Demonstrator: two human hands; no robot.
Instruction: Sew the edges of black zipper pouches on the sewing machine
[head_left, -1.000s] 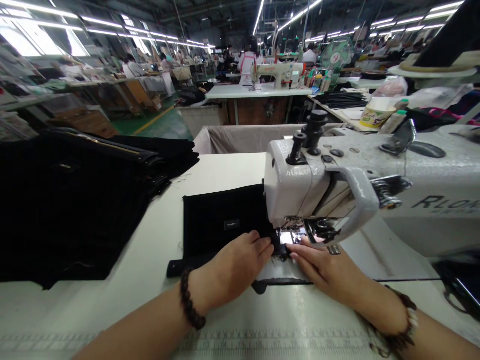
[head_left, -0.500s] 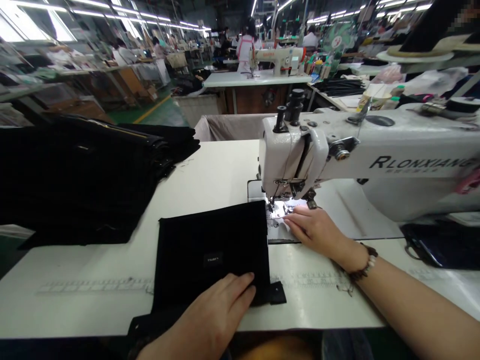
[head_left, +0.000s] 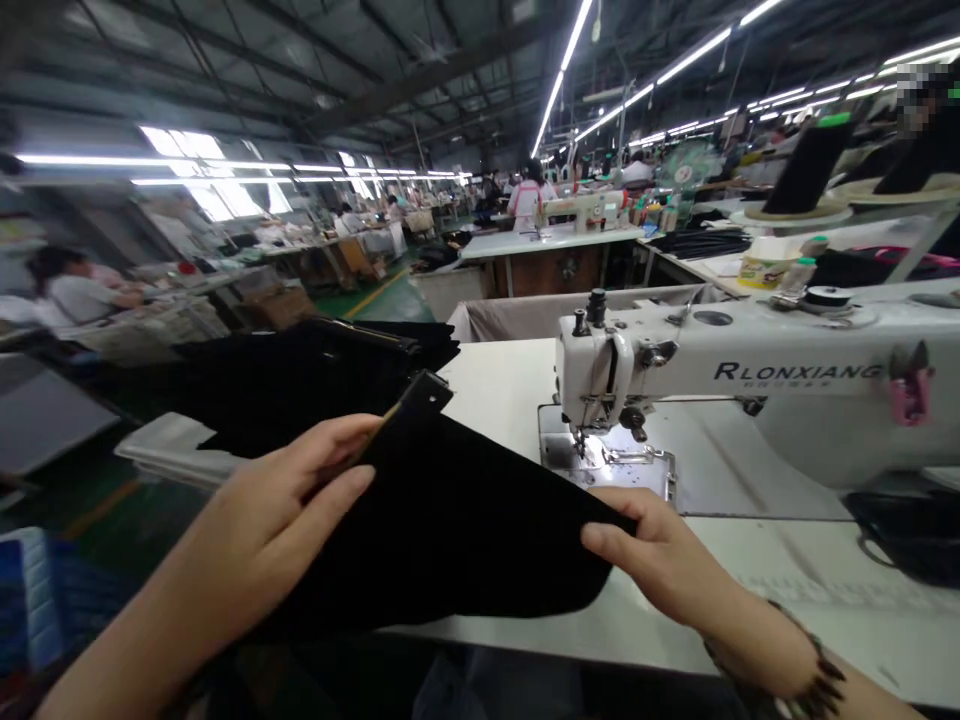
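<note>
I hold a black fabric piece (head_left: 457, 520) up off the white table (head_left: 787, 600) with both hands. My left hand (head_left: 277, 510) pinches its upper left edge, thumb on top, near a narrow tab that sticks up. My right hand (head_left: 652, 555) grips the right edge, thumb over the cloth. The white sewing machine (head_left: 750, 375) stands just beyond to the right, its needle and metal plate (head_left: 611, 462) bare, with nothing under the foot.
A stack of black fabric (head_left: 300, 385) lies on the table's left side. A cloth-lined bin (head_left: 540, 310) sits behind the table. Thread cones (head_left: 806, 170) stand at the far right. Other sewing stations and people fill the hall behind; one person (head_left: 75, 295) sits at far left.
The black piece left the needle, slid back toward me across the table, and is now lifted clear in both hands. My right hand came off the needle plate to grip the cloth.
</note>
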